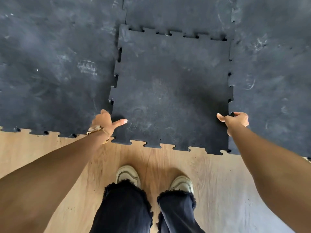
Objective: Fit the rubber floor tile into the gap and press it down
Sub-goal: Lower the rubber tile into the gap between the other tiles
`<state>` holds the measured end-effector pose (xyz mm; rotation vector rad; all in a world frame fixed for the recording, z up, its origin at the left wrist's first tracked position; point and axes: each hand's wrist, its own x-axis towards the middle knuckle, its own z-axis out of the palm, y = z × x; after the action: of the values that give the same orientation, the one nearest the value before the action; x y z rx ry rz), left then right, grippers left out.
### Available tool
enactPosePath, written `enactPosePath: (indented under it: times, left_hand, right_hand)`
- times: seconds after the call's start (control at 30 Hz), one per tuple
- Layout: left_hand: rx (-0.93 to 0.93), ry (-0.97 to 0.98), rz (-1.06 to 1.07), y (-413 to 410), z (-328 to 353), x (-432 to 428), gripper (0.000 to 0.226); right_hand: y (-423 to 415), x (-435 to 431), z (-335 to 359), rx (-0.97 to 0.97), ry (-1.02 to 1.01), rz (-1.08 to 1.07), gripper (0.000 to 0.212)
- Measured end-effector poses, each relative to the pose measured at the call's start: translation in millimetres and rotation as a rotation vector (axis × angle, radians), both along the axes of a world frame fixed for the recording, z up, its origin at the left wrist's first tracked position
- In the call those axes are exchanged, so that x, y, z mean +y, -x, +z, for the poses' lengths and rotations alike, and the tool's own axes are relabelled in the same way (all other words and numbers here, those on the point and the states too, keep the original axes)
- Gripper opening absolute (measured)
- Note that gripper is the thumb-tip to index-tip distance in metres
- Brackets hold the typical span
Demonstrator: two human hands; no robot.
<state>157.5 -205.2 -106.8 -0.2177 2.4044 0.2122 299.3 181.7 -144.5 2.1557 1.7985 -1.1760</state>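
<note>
1. Pale shoes [127, 175] planted on wooden floor [218, 182].
2. Left hand [105, 122] and right hand [235, 120] well apart, each clamped on a side edge of rubber tile [171, 91].
3. Tile sitting skewed over gap among surrounding mats [50, 64], far edge overlapping.

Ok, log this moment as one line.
phase: seating | black interlocking rubber floor tile: in gap, tabs not locked | left hand: gripping left edge | right hand: gripping right edge | stance: pale wood floor
</note>
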Motion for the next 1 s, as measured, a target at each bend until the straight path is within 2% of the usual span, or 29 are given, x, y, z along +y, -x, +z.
enactPosePath:
  times: [0.1,0.17,0.3,0.4,0.47,0.57,0.63,0.87,1.0]
  left_hand:
    - [-0.035,-0.019,0.033,0,-17,-6,0.073]
    - [-0.058,-0.008,0.037,-3,-26,-10,0.074]
    - [0.038,0.222,-0.186,-4,-31,-4,0.066]
    - [0.206,0.305,-0.446,-1,-24,22,0.054]
    - [0.220,0.245,-0.613,2,-26,56,0.075]
    - [0.109,0.184,-0.874,4,-36,119,0.124]
    - [0.059,0.176,-1.043,1,-41,161,0.145]
    - [0.035,0.017,-1.412,-11,-52,298,0.154]
    - [-0.042,0.040,-1.439,-17,-58,344,0.150]
  right_hand:
    - [0,-5,-8,-0.002,-0.013,0.007,0.062]
    - [-8,-9,-17,-0.036,-0.062,0.098,0.064]
    - [-18,-29,-26,-0.223,-0.325,0.504,0.066]
    - [-23,-53,-34,-0.166,-0.329,0.605,0.073]
    - [-26,-66,-38,-0.171,-0.278,0.646,0.088]
    - [-31,-76,-45,-0.266,-0.199,0.760,0.133]
    - [-30,-77,-46,-0.309,-0.174,0.775,0.145]
    - [-21,-72,-52,-0.336,-0.081,0.737,0.149]
    - [-30,-66,-60,-0.265,-0.082,0.762,0.147]
